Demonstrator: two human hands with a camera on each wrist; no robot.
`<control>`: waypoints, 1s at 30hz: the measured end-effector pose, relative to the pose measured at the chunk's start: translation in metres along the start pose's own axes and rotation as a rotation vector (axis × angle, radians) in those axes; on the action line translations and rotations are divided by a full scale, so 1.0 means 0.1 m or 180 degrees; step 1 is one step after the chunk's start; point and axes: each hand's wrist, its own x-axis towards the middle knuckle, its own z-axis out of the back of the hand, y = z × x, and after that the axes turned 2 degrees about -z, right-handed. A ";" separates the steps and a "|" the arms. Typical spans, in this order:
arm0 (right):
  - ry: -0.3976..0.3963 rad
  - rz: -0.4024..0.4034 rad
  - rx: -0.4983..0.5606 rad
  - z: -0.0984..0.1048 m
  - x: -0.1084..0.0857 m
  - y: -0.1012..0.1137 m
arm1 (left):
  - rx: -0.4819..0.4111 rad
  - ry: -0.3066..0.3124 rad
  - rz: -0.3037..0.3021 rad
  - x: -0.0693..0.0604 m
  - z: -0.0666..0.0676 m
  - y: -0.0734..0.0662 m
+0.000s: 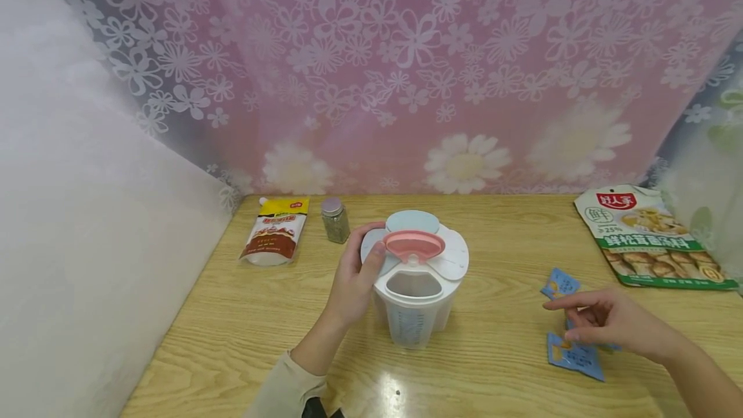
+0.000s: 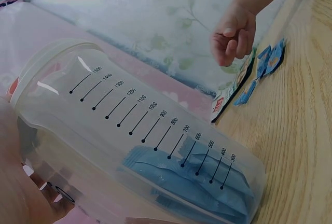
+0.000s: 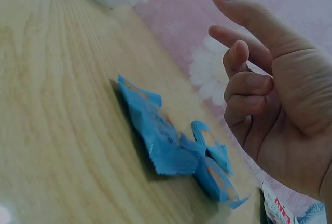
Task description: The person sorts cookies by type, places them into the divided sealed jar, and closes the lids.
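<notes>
Although the left hand (image 1: pixel 360 269) grips the side of the translucent, white-lidded plastic canister (image 1: pixel 415 304), thumb on top, a hard knock could probably tip it. Any of the small, crimped-edge blue sachets (image 1: pixel 576 357) dropped off-centre might snag on its raised pink plastic flap (image 1: pixel 415 248) or opening rim. The canister stands upright on the pale wood-grain table (image 1: pixel 278 328), one fan-shaped mouth uncovered; black graduations mark its wall, and blue packets (image 2: pixel 181 177) lie low inside. To its right, the right hand (image 1: pixel 621 324), holding nothing, hovers by the sachets, index finger extended, others loosely curled. Farther out lie a green-and-white printed pouch (image 1: pixel 658 244), a yellow-and-brown spouted pouch (image 1: pixel 275 232) and a lilac-capped glass jar (image 1: pixel 336 223).
</notes>
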 end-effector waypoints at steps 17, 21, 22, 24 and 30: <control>-0.0063 -0.0612 -0.0405 -0.16 -0.14 -0.16 | 0.0011 0.0016 -0.0015 0.00 0.01 0.00; -0.0225 -0.0747 -0.0780 -0.21 -0.13 -0.19 | 0.0002 0.0038 -0.0020 -0.01 0.01 0.01; -0.0292 -0.0795 -0.0918 -0.22 -0.12 -0.19 | -0.0001 0.0035 -0.0017 -0.01 0.01 0.01; -0.0396 -0.0907 -0.1139 -0.24 -0.08 -0.18 | -0.0006 0.0023 -0.0020 -0.01 0.01 0.01; -0.0552 -0.1276 -0.1385 -0.24 0.03 -0.14 | -0.0030 0.0037 -0.0041 0.00 0.01 0.00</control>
